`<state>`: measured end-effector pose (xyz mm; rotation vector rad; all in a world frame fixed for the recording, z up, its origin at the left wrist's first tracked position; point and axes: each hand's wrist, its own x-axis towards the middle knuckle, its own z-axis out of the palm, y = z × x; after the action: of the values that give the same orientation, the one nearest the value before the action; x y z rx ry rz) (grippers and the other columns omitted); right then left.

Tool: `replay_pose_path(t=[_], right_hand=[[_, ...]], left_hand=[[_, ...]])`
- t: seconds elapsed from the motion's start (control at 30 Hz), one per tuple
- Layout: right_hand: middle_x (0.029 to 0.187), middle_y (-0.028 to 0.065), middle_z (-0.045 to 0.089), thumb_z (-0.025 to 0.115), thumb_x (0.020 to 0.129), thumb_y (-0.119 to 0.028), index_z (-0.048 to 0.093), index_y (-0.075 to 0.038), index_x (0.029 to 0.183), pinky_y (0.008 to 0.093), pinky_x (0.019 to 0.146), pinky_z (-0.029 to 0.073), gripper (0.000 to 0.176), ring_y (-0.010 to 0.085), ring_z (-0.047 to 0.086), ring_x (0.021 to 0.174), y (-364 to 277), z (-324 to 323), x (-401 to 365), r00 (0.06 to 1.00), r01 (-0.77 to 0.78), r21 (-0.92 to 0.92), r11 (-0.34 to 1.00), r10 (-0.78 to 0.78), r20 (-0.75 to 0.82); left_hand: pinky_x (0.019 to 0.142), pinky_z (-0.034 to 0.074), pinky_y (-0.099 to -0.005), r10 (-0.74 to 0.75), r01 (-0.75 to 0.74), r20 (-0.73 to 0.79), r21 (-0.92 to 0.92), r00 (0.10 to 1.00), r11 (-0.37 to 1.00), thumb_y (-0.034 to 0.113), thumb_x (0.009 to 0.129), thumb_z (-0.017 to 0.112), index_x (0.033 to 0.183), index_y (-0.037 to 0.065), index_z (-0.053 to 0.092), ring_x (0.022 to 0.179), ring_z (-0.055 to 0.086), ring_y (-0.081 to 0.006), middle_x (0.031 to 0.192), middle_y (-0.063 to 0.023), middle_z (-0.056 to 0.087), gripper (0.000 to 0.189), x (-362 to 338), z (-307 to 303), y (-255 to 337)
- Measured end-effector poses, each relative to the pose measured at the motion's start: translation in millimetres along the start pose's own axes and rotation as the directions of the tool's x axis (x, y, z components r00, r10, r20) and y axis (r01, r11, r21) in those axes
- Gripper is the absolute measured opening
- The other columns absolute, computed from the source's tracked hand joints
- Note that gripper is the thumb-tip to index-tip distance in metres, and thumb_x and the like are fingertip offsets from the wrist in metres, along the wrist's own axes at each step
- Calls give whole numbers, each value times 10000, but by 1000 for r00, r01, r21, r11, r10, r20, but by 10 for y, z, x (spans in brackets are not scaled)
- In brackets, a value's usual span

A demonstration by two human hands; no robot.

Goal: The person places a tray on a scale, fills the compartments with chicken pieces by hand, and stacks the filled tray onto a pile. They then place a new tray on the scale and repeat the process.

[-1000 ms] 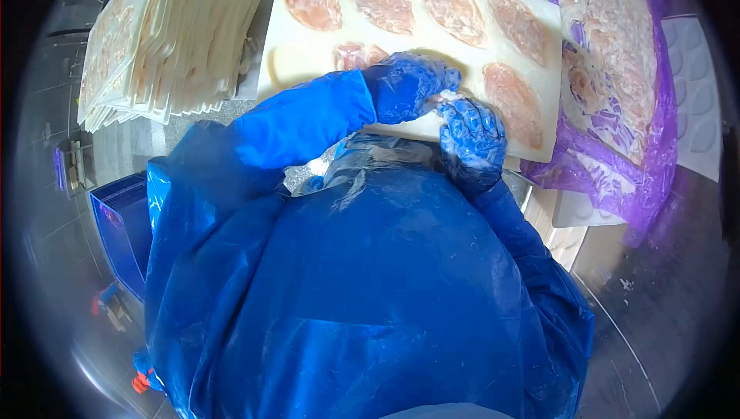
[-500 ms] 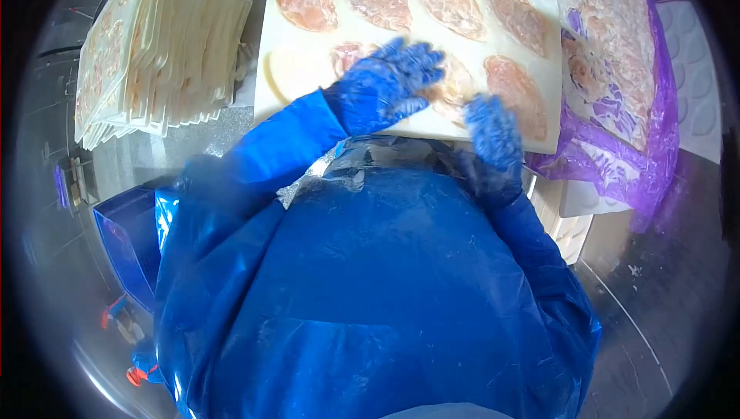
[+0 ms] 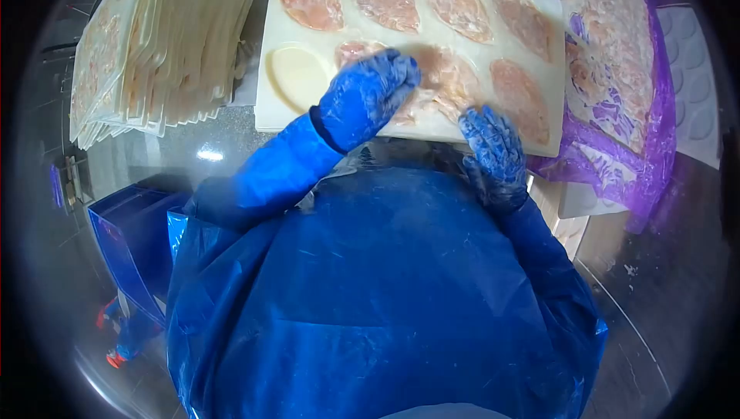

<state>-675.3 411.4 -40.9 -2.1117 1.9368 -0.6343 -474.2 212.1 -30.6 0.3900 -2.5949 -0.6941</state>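
A white mould tray [image 3: 308, 40] with leaf-shaped hollows lies before me, most hollows filled with pale pink meat. The front-left hollow [image 3: 296, 76] holds no meat. Over the front row, my left hand [image 3: 370, 95] in a blue glove has its fingers curled together on the meat; anything inside them is hidden. Beside it, loose meat [image 3: 447, 84] spreads over the third front hollow and reaches toward the tray's front edge. My right hand [image 3: 493, 145], also gloved, rests at that edge with its fingers extended, below the filled front-right hollow [image 3: 518, 101].
A tall stack of thin white trays [image 3: 166, 49] stands at the left. To the right, a mass of meat [image 3: 605, 41] lies on purple film [image 3: 655, 149]. Another moulded tray [image 3: 694, 80] is at the far right. A blue bin [image 3: 131, 242] stands at the lower left.
My left hand has pulled back toward me and left, and its spread fingers have curled in. More meat in the third front hollow shows. My right hand has shifted slightly down.
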Motion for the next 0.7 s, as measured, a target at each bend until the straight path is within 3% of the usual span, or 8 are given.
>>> replay_pose_path(t=[0.1,0.17,0.23,0.27,0.3,0.37,0.43,0.7], right_hand=[[1459,143,487,603,875,-201,534,-71,1389,511,1159,292,535,345,413,1382,18,90,1,1000,9,-41,999,-8,24],[1464,145,481,598,878,-199,524,-72,1399,513,1161,287,542,343,408,1387,94,103,-4,998,17,-54,998,-13,67],[1492,147,449,612,878,-199,487,-74,1428,510,1174,258,578,354,386,1401,144,33,-87,1000,0,54,999,-1,26],[1492,147,449,612,878,-199,487,-74,1428,510,1174,258,578,354,386,1401,131,20,-76,1000,-11,57,998,10,26],[1491,154,447,621,876,-193,477,-75,1435,511,1169,268,589,364,387,1398,70,-43,3,999,-29,41,999,30,-21],[1491,161,445,631,873,-187,467,-75,1441,513,1163,278,601,375,388,1395,65,-36,7,997,-41,24,999,43,-60],[1482,175,447,652,856,-174,488,-72,1415,521,1149,298,591,392,390,1389,129,96,-51,999,-24,-58,998,26,47],[1379,157,540,611,889,-148,565,-99,1321,494,1102,364,437,357,487,1307,242,132,-14,991,134,133,982,-134,-6]], left_hand=[[914,490,-387,-150,135,-47,-236,988,962,54,910,588,1218,65,618,1064,593,-307,1167,-115,626,310,91,29,67],[910,485,-382,-194,200,52,-142,980,970,46,909,591,1233,80,623,1075,588,-287,1242,-112,608,327,23,72,141],[998,447,-410,-93,92,-3,177,996,980,87,920,591,1333,88,562,1199,551,-284,1304,-112,581,414,-58,115,210],[1134,323,-464,-330,343,118,-494,937,799,214,925,606,1463,90,430,1380,410,-329,1448,-141,477,579,-102,335,174],[1134,323,-464,-329,346,126,-498,936,795,214,925,606,1463,90,430,1380,410,-329,1448,-141,477,579,-58,362,199],[1206,184,-489,-83,63,144,138,986,988,337,929,600,1533,77,300,1476,248,-362,1555,-165,341,723,34,367,243],[1208,148,-512,-54,36,148,121,987,992,396,930,598,1540,64,284,1483,214,-377,1598,-187,244,762,203,474,115],[1191,134,-554,-107,105,-3,210,994,972,412,943,582,1554,72,261,1481,197,-417,1605,-224,208,770,390,582,249]])
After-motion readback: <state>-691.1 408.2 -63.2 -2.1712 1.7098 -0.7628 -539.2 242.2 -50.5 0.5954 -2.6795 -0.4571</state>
